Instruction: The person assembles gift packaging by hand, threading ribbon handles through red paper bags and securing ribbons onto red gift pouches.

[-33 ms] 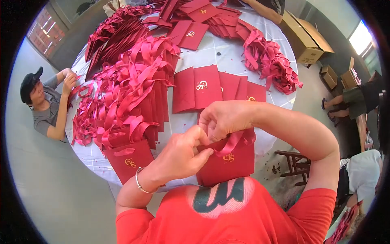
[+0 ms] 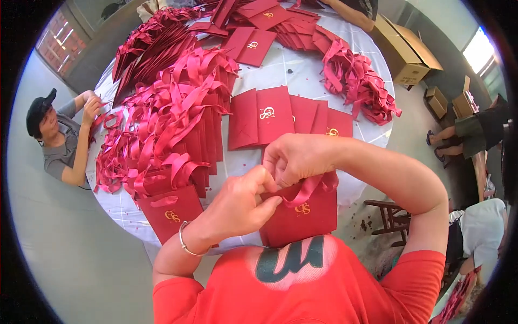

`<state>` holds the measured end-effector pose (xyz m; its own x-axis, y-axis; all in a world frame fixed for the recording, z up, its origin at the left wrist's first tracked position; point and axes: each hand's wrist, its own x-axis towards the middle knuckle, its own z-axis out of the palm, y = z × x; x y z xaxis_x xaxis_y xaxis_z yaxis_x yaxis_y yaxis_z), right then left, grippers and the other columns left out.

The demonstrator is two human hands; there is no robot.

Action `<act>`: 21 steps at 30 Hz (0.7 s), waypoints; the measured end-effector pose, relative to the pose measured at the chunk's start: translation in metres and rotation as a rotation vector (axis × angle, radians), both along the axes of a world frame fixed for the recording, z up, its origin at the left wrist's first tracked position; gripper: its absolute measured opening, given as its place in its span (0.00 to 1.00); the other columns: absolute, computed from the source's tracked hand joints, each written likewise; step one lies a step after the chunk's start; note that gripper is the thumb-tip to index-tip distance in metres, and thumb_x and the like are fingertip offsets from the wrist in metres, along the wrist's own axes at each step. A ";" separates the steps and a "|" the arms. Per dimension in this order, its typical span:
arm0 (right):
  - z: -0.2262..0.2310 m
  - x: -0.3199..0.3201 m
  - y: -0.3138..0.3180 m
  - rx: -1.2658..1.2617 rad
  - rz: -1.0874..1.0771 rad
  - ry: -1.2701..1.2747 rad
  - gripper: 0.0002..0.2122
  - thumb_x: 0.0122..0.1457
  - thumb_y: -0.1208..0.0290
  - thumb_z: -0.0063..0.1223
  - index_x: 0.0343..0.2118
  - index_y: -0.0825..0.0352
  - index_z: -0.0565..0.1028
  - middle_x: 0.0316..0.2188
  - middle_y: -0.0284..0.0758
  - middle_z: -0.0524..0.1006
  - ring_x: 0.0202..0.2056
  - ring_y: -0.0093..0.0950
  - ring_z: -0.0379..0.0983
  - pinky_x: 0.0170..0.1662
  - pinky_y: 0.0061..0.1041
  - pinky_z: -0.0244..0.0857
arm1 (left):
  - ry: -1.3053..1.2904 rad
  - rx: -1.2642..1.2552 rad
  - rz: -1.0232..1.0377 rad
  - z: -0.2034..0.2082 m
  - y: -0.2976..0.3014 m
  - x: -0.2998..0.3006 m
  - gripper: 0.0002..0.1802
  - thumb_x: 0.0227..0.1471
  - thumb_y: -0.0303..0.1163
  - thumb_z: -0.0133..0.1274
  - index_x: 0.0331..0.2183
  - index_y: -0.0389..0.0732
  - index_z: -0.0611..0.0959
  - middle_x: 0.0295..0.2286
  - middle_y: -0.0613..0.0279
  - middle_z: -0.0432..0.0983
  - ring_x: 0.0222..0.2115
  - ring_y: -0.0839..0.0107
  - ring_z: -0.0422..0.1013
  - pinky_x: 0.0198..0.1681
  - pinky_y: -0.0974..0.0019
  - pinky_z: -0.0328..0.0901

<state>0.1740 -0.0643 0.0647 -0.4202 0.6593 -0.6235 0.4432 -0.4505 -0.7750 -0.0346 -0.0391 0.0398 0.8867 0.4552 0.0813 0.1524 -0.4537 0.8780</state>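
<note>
Against the near table edge, in front of my red shirt, stands a dark red paper gift bag (image 2: 302, 218) with a gold emblem. A pinkish-red ribbon (image 2: 307, 193) loops from its top. My left hand (image 2: 245, 197), a bangle on its wrist, pinches at the bag's top edge by the ribbon's end. Beside it my right hand (image 2: 291, 159) bends down over the same spot, thumb and fingertips pressed together. The fingertips of both hands nearly meet, and they hide the ribbon's end and the hole it passes through.
Left on the white-covered round table (image 2: 234, 162) crowd many ribboned red bags (image 2: 172, 119). Flat bags (image 2: 275, 116) lie overlapping beyond my hands, with a ribbon heap (image 2: 359, 81) at the right. A co-worker (image 2: 62, 132) handles ribbon at the left. Cardboard box (image 2: 404, 51) and wooden stool (image 2: 391, 221) stand right.
</note>
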 end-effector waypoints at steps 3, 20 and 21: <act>0.003 -0.002 -0.008 0.265 -0.047 0.018 0.11 0.49 0.82 0.57 0.36 0.71 0.72 0.24 0.27 0.75 0.26 0.15 0.69 0.26 0.19 0.63 | -0.007 0.018 0.019 -0.001 0.002 0.002 0.10 0.49 0.19 0.59 0.29 0.36 0.71 0.15 0.70 0.71 0.18 0.88 0.67 0.18 0.79 0.59; -0.044 0.028 -0.009 1.277 -0.418 -0.505 0.07 0.54 0.77 0.58 0.34 0.71 0.73 0.26 0.36 0.76 0.27 0.24 0.73 0.32 0.27 0.68 | -0.026 -0.071 0.019 0.002 0.003 0.005 0.08 0.49 0.19 0.60 0.27 0.36 0.75 0.16 0.74 0.70 0.16 0.90 0.63 0.18 0.80 0.55; -0.037 0.028 -0.018 1.246 -0.494 -0.490 0.08 0.55 0.73 0.59 0.33 0.70 0.74 0.25 0.38 0.77 0.27 0.30 0.74 0.32 0.29 0.68 | -0.031 -0.073 0.037 -0.001 0.006 0.005 0.08 0.49 0.19 0.60 0.27 0.36 0.75 0.16 0.74 0.70 0.16 0.90 0.63 0.18 0.80 0.55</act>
<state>0.2015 -0.0826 0.0273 0.0953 0.8882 0.4494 0.7786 0.2148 -0.5896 -0.0297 -0.0329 0.0385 0.8667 0.4933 0.0740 0.1403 -0.3833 0.9129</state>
